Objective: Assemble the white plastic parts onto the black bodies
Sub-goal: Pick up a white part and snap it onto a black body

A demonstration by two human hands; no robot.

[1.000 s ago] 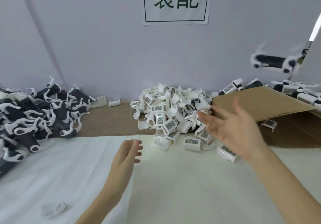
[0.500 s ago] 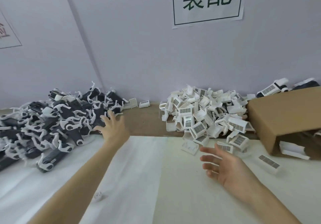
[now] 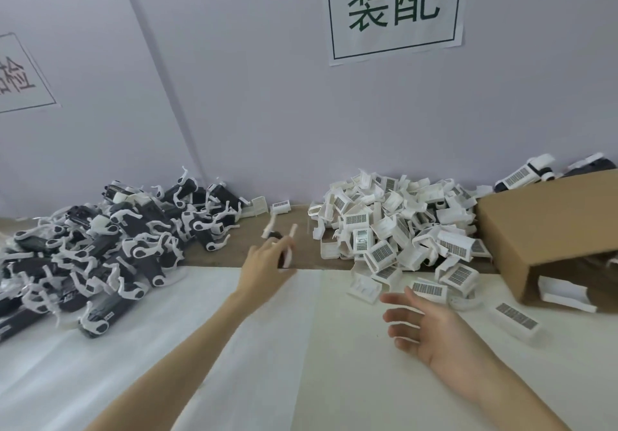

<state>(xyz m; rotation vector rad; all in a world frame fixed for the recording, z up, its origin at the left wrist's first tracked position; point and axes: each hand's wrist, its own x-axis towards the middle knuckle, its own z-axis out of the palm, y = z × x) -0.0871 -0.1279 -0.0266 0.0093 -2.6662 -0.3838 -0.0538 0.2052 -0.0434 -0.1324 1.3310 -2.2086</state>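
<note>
A heap of black bodies with white curved clips [image 3: 100, 253] lies at the left of the table. A heap of white plastic parts with barcode labels [image 3: 394, 230] lies at the centre right against the wall. My left hand [image 3: 264, 263] is raised between the two heaps and grips one black body [image 3: 282, 245], whose white prongs stick up above my fingers; it is blurred. My right hand [image 3: 424, 327] hovers palm up, fingers loosely spread, just in front of the white heap and holds nothing.
A brown cardboard box [image 3: 548, 230] lies on its side at the right, with white parts inside its mouth and assembled pieces [image 3: 525, 173] behind it. White foam sheets [image 3: 234, 347] cover the near table. A purple wall with paper signs stands close behind.
My left hand has come away from the black heap toward the centre, now holding one black body. My right hand has stayed in front of the white heap. The view has shifted slightly.
</note>
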